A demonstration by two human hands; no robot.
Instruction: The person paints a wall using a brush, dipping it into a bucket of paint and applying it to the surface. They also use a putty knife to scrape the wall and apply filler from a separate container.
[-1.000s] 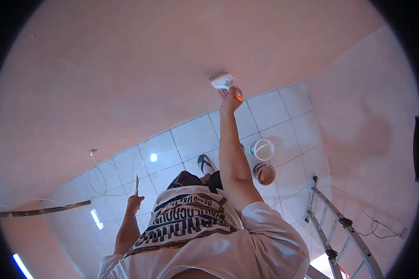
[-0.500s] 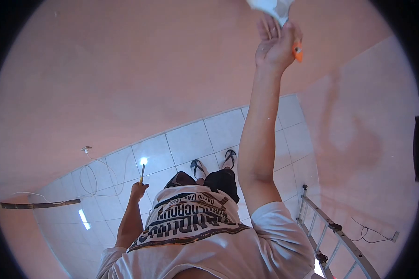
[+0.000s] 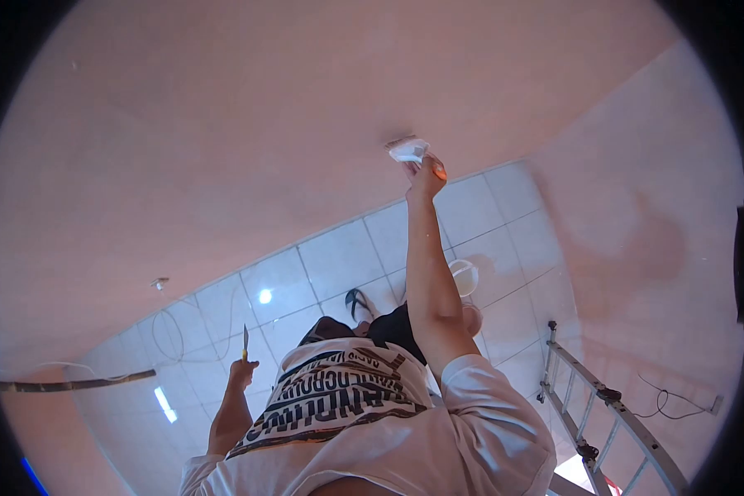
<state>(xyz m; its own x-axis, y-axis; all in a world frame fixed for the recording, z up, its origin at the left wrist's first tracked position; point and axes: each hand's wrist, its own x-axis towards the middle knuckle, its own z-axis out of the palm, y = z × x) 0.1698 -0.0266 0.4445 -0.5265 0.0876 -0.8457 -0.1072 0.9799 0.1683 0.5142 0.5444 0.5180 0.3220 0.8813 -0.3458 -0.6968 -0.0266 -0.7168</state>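
Observation:
My right hand (image 3: 424, 176) is closed on the orange handle of a wide putty knife (image 3: 409, 150), whose broad head is smeared white. The head's far edge is right at the pink wall (image 3: 248, 140), with a dark patch beside it. Low on the left, my left hand (image 3: 241, 372) grips the yellow handle of a narrow-looking putty knife (image 3: 245, 339), its thin grey blade pointing away from me. A white bucket (image 3: 465, 279) stands on the floor beyond my right forearm, partly hidden by it.
Light tiles (image 3: 339, 256) cover the floor along the wall's base. A metal ladder (image 3: 608, 397) stands at the right. Loose white cable (image 3: 169, 335) hangs from a wall socket (image 3: 159, 283). A dark strip (image 3: 74, 382) lies at the left; black wire (image 3: 663, 401) hangs at the right.
My right hand has come down and left with the wide putty knife, from the top of the view to lower on the wall. The bucket has come into view. My left hand still grips its knife.

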